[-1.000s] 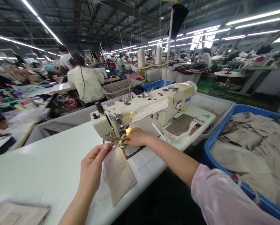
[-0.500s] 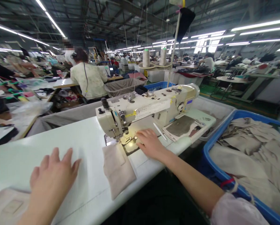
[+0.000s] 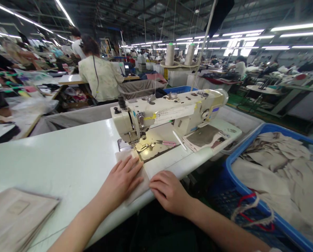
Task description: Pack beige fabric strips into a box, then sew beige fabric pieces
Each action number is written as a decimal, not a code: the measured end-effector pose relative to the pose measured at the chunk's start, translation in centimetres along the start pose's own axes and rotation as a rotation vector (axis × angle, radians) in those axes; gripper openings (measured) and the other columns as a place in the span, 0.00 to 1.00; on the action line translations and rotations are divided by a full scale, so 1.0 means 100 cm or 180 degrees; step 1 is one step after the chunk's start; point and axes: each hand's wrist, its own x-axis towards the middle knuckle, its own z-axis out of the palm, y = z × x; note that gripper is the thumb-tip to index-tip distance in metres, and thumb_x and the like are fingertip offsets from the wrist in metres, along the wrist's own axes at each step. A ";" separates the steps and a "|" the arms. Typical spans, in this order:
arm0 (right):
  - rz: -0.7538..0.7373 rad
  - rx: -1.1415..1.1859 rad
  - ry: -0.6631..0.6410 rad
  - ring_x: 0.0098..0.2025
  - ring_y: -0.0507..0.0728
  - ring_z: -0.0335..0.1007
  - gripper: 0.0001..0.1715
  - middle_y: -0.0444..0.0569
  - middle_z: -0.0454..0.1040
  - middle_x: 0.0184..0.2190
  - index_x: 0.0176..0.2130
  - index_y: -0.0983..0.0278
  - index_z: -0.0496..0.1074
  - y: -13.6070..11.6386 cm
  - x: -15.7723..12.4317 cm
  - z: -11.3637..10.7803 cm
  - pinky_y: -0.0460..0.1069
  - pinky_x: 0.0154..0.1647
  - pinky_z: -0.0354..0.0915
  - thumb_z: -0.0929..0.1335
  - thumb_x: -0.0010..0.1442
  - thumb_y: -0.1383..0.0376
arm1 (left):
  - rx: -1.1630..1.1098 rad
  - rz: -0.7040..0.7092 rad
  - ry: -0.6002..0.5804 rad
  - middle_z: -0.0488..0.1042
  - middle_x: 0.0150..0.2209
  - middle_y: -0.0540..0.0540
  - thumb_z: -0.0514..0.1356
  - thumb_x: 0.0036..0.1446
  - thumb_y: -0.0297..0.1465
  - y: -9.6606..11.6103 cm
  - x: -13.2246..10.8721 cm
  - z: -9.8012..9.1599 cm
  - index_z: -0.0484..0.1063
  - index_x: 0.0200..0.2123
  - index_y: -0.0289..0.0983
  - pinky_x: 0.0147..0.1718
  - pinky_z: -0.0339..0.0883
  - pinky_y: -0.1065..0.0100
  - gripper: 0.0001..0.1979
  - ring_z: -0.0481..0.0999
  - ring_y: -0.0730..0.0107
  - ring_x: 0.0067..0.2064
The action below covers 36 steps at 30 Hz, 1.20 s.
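A beige fabric piece point(image 3: 139, 190) lies at the table's front edge, its far end at the needle area of the white sewing machine point(image 3: 169, 113). My left hand point(image 3: 123, 176) rests flat on this fabric with fingers spread. At the fabric's right edge, my right hand point(image 3: 169, 190) has its fingers pinched together on the cloth. Pink-handled snips point(image 3: 168, 143) and a white pen-like stick point(image 3: 179, 140) lie on the machine bed and table to the right of the needle.
Stacked beige pieces point(image 3: 17, 217) sit at the table's left front. A blue basket point(image 3: 231, 168) of beige fabric stands at the right. Two thread cones point(image 3: 169, 55) rise behind the machine. A person point(image 3: 101, 75) sits beyond the table.
My left hand has moved right onto the fabric by the needle. My right hand has come back from the machine bed to the fabric's edge, and the snips now show there. The view has shifted slightly.
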 end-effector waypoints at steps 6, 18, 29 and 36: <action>-0.0264 -0.0358 -0.0354 0.46 0.59 0.67 0.11 0.53 0.75 0.42 0.46 0.64 0.74 0.001 -0.001 -0.005 0.56 0.48 0.67 0.63 0.66 0.69 | 0.0063 -0.0079 -0.0061 0.65 0.66 0.42 0.51 0.67 0.46 -0.001 -0.014 0.012 0.64 0.65 0.43 0.63 0.63 0.45 0.27 0.63 0.48 0.67; -0.0543 -0.0355 -0.0325 0.53 0.60 0.69 0.12 0.53 0.78 0.47 0.48 0.67 0.72 0.000 0.005 -0.005 0.56 0.56 0.67 0.64 0.65 0.71 | -0.0023 0.0072 0.0158 0.72 0.61 0.40 0.55 0.65 0.44 -0.001 -0.010 0.003 0.68 0.62 0.37 0.58 0.71 0.50 0.27 0.70 0.50 0.62; -0.0527 -0.0316 -0.0353 0.52 0.58 0.71 0.13 0.53 0.79 0.46 0.48 0.65 0.72 0.005 0.006 -0.004 0.56 0.59 0.65 0.64 0.65 0.71 | -0.0190 0.0024 0.0097 0.71 0.61 0.40 0.56 0.64 0.44 -0.003 -0.006 0.000 0.69 0.61 0.39 0.59 0.70 0.51 0.26 0.70 0.51 0.62; -0.0493 -0.0289 -0.0353 0.53 0.58 0.69 0.11 0.52 0.79 0.46 0.47 0.65 0.72 0.005 0.009 -0.003 0.56 0.59 0.65 0.64 0.65 0.71 | -0.0136 0.0042 0.0028 0.71 0.62 0.40 0.56 0.64 0.45 -0.006 -0.003 -0.001 0.69 0.61 0.38 0.59 0.71 0.50 0.27 0.70 0.51 0.63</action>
